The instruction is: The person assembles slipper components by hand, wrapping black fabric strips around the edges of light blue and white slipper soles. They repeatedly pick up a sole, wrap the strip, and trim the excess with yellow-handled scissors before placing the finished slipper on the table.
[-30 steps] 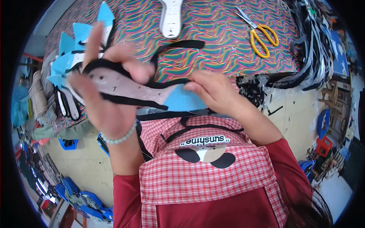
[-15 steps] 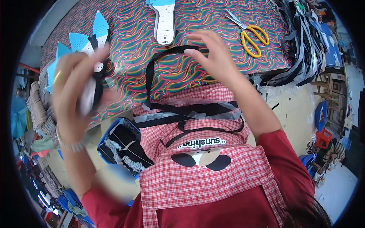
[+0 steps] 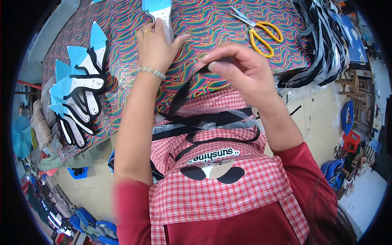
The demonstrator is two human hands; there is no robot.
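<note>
A narrow black strip [image 3: 180, 98] is pinched between the thumb and fingers of my right hand [image 3: 245, 73] above the near table edge. Its lower part runs down onto my lap, among more black strips [image 3: 228, 120] and clear film. My left hand [image 3: 157, 51] reaches to the far side, thumb spread, with a finger on a blue-and-white insole-shaped piece [image 3: 162, 13]. It appears to be a stack with dark edges. At the table's left lie several similar insole-shaped pieces [image 3: 87, 83] with black edging, fanned over one another.
Scissors with yellow handles [image 3: 261, 36] lie on the patterned tablecloth [image 3: 212, 24]. A thick bundle of black and clear strips [image 3: 318, 49] hangs over the right table corner. A blue bin [image 3: 112, 159] is partly hidden behind my left arm. A red stool [image 3: 351, 141] stands at right.
My left hand has left the fanned pieces at left, where the one it carried now lies, and moved right to the far stack. My right hand, nearer me, now pinches the strip.
</note>
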